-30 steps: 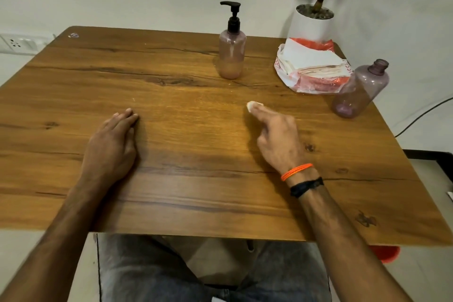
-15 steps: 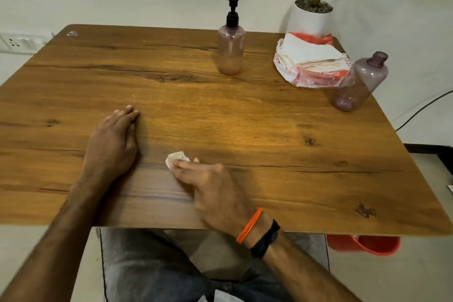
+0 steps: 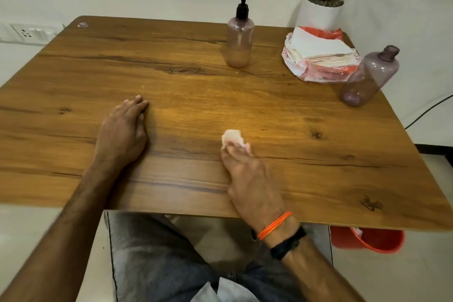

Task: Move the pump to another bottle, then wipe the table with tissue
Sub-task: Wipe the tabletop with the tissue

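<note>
Wooden desk (image 3: pixel 196 86), brown grain, rounded corners, seen from above by a seated person. Left hand (image 3: pixel 121 133): palm down, flat on the desk left of centre, fingers (image 3: pixel 137 103) together and extended, holding nothing. Right hand (image 3: pixel 250 176): near the front edge, right of centre, fingers (image 3: pixel 232 152) closed together and pressing a small crumpled white tissue (image 3: pixel 231 137) onto the desk surface; part of the tissue shows beyond the fingertips, the rest is covered by them. Right wrist carries an orange thread band (image 3: pixel 274 225) and a black band (image 3: pixel 289 243). Pump (image 3: pixel 241 2): black, fitted on the upright translucent pinkish bottle (image 3: pixel 239 44) at the far middle of the desk; that bottle holds some pale liquid in its lower part. Second bottle (image 3: pixel 371 76): purple-tinted, translucent, open neck with no pump, standing near the right edge of the desk and appearing to lean in the wide-angle view. Tissue pack (image 3: pixel 318 56): stack of white sheets in a red-and-clear plastic wrapper, far right of the desk, just beside the second bottle and between the two bottles. White plant pot (image 3: pixel 318 13) with a stem, behind the tissue pack at the far right corner. Wall socket (image 3: pixel 27 32) at left, beyond the desk. Red bin (image 3: pixel 367 240) on the floor below the front right edge of the desk. Grey trousers (image 3: pixel 152 265) visible under the front edge.
</note>
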Motion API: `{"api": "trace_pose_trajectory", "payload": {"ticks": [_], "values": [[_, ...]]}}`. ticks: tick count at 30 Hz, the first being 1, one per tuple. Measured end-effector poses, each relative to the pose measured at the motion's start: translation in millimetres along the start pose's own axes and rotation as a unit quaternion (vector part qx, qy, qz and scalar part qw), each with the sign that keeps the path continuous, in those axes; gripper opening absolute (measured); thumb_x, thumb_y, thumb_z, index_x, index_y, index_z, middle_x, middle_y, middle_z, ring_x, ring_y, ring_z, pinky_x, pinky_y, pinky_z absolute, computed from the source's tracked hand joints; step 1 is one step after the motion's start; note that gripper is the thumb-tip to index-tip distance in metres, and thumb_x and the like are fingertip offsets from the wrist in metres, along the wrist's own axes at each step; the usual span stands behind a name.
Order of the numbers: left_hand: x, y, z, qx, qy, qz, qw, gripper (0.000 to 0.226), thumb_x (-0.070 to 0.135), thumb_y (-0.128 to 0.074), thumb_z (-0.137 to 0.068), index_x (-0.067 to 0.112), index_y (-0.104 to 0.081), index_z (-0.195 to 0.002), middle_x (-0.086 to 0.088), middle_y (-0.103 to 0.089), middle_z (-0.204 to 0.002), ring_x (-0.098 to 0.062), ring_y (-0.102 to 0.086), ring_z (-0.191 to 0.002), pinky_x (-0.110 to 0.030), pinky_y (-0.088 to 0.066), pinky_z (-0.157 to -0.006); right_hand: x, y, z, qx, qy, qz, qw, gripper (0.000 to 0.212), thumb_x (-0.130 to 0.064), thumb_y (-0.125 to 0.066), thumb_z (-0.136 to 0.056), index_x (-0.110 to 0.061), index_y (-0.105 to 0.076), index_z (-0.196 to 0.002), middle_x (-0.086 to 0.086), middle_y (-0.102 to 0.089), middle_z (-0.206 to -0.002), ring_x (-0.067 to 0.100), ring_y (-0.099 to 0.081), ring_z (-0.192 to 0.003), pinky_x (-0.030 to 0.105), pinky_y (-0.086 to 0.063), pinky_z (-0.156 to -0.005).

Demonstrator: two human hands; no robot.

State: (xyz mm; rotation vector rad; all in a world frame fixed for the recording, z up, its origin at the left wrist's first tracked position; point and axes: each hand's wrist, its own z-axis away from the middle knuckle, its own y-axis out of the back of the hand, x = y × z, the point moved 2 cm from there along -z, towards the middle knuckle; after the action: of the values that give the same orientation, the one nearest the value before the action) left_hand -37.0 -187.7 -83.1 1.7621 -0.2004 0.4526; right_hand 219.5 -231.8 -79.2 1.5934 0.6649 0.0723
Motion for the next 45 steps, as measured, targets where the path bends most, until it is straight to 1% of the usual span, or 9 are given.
{"api": "trace_pose_trajectory", "payload": {"ticks": [5, 9, 13, 19, 26, 30, 37, 41, 45], "values": [[-1.7, 0.1, -0.5, 0.005, 0.006, -0.002, 1.000, 0.056, 0.026, -0.031, -0.091, 0.006, -0.053, -0.138, -0.015, -0.046, -0.150, -0.036, -0.041, -0.139, -0.049, -0.030, -0.117, -58.9, -18.1, -0.8, -0.051, 0.155, -0.117, 0.980, 0.047, 0.003, -0.053, -0.082, -0.004, -0.058, -0.128, 0.013, -0.055, -0.138, 0.021, -0.048, -0.131, 0.029, -0.013, -0.118], [-8.0, -1.2, -2.1, 0.007, -0.001, -0.003, 1.000, 0.053, 0.025, -0.033, -0.093, 0.007, -0.053, -0.138, -0.013, -0.048, -0.149, -0.035, -0.043, -0.138, -0.050, -0.032, -0.116, -32.2, -0.6, -40.6, -0.003, 0.068, -0.342, 0.937, 0.050, 0.005, -0.043, -0.085, -0.015, -0.062, -0.126, -0.007, -0.058, -0.132, -0.007, -0.046, -0.124, 0.011, -0.031, -0.108], [-10.3, -3.9, -3.0, 0.015, -0.010, -0.005, 1.000, 0.043, 0.016, -0.041, -0.098, 0.008, -0.053, -0.138, -0.012, -0.047, -0.150, -0.034, -0.042, -0.139, -0.047, -0.031, -0.117, 22.5, 15.5, -96.7, 0.102, -0.085, -0.220, 0.967, 0.054, 0.015, -0.044, -0.080, -0.010, -0.065, -0.123, 0.002, -0.061, -0.131, 0.007, -0.053, -0.125, 0.015, -0.029, -0.111], [-8.7, -3.8, -3.1, 0.017, -0.009, 0.001, 1.000, 0.041, 0.011, -0.044, -0.099, 0.008, -0.052, -0.140, -0.011, -0.044, -0.152, -0.031, -0.038, -0.142, -0.044, -0.027, -0.119, 8.3, -6.6, -114.6, -0.022, 0.009, -0.007, 1.000, 0.050, 0.006, -0.044, -0.080, -0.009, -0.058, -0.126, 0.006, -0.047, -0.145, 0.028, -0.041, -0.133, 0.035, -0.029, -0.114], [-4.2, -2.6, -1.4, 0.022, 0.001, -0.002, 1.000, 0.043, 0.014, -0.042, -0.100, 0.010, -0.050, -0.142, -0.008, -0.042, -0.154, -0.028, -0.035, -0.144, -0.045, -0.026, -0.119, -60.0, -21.1, -71.7, -0.092, 0.201, -0.121, 0.968, 0.052, 0.005, -0.051, -0.083, -0.015, -0.058, -0.131, 0.001, -0.053, -0.141, 0.022, -0.046, -0.132, 0.026, -0.027, -0.115], [-0.7, 1.1, -3.1, 0.015, 0.008, 0.010, 1.000, 0.042, 0.010, -0.043, -0.099, 0.007, -0.051, -0.140, -0.010, -0.043, -0.153, -0.029, -0.036, -0.143, -0.041, -0.025, -0.119, -50.2, -1.5, -77.0, -0.051, 0.102, -0.316, 0.942, 0.039, 0.004, -0.051, -0.090, -0.017, -0.068, -0.119, -0.002, -0.067, -0.124, 0.006, -0.057, -0.119, 0.018, -0.040, -0.105], [64.8, 3.9, -12.5, 0.016, 0.037, 0.272, 0.961, 0.032, 0.021, -0.055, -0.098, 0.015, -0.063, -0.128, -0.003, -0.068, -0.126, -0.014, -0.063, -0.112, -0.025, -0.048, -0.095, 18.9, 39.7, -84.7, 0.000, -0.171, -0.674, 0.719, 0.021, 0.006, -0.052, -0.092, -0.004, -0.066, -0.104, 0.012, -0.068, -0.098, 0.017, -0.066, -0.081, 0.021, -0.057, -0.062], [151.8, -15.6, -16.8, -0.130, 0.080, 0.524, 0.838, 0.028, 0.022, -0.070, -0.087, 0.012, -0.067, -0.114, -0.008, -0.074, -0.100, -0.011, -0.073, -0.081, -0.025, -0.061, -0.066, 62.2, 65.8, -58.5, 0.075, -0.225, -0.695, 0.679, 0.025, 0.006, -0.058, -0.089, -0.002, -0.060, -0.113, 0.007, -0.068, -0.087, 0.010, -0.067, -0.068, 0.020, -0.056, -0.053], [222.9, -45.6, -13.7, -0.221, 0.086, 0.521, 0.820, 0.028, 0.007, -0.078, -0.079, 0.008, -0.069, -0.105, -0.005, -0.072, -0.084, -0.014, -0.072, -0.072, -0.026, -0.062, -0.062, 106.4, 91.9, -26.1, 0.159, -0.275, -0.667, 0.674, 0.033, 0.002, -0.066, -0.084, -0.005, -0.058, -0.115, 0.009, -0.072, -0.088, 0.012, -0.071, -0.064, 0.022, -0.056, -0.049]]}}
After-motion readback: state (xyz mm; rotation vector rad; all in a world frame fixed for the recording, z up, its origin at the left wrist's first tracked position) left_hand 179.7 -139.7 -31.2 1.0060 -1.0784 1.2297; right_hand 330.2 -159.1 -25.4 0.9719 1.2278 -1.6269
